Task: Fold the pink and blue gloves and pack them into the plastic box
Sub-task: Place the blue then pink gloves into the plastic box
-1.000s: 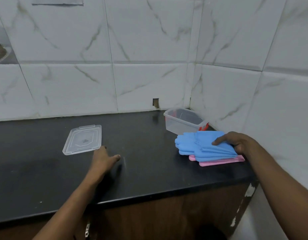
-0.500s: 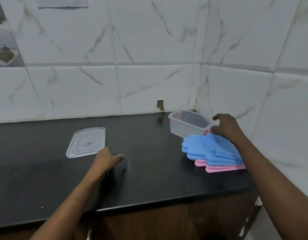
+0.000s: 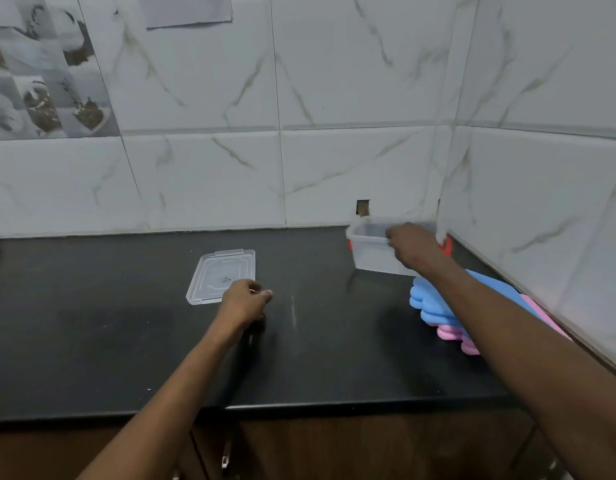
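Note:
A clear plastic box (image 3: 369, 249) with red clips stands in the back right corner of the black counter (image 3: 126, 341). My right hand (image 3: 412, 247) grips its near rim. Blue gloves (image 3: 433, 304) lie stacked on pink gloves (image 3: 452, 334) by the right wall, partly hidden under my right forearm. My left hand (image 3: 246, 299) rests on the counter with fingers curled, holding nothing, just in front of the clear lid (image 3: 220, 277).
Marble-tiled walls meet in the corner behind the box. A small hole (image 3: 362, 207) shows in the back wall tile. The counter's front edge runs above dark wooden cabinets (image 3: 334, 452).
My right hand left the glove stack and took hold of the box rim. The left hand curled its fingers. The view swung left.

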`<control>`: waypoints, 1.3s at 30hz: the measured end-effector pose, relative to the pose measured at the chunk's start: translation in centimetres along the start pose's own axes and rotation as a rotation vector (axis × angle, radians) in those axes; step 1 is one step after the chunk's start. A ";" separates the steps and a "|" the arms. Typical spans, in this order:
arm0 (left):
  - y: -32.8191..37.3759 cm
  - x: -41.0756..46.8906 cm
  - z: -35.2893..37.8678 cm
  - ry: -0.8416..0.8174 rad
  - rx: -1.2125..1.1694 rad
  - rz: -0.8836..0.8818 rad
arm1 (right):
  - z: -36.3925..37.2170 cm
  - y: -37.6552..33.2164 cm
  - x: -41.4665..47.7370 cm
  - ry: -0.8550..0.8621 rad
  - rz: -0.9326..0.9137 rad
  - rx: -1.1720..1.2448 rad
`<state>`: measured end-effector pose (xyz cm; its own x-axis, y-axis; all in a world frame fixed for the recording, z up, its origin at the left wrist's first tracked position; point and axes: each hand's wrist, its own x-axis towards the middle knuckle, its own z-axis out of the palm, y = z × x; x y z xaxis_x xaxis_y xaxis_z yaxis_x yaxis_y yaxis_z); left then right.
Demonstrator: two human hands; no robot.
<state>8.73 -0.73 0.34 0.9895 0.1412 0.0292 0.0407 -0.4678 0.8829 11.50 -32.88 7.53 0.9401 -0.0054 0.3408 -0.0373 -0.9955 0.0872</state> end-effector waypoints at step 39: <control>1.7 -1.7 -0.4 0.331 0.308 0.410 | -2.9 9.9 -13.4 -0.035 0.780 0.336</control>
<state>7.09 -1.41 2.00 0.8396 0.1362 0.5259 -0.2478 -0.7655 0.5938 -2.45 -42.44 6.56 0.6973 -0.6991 0.1581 -0.5818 -0.6809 -0.4448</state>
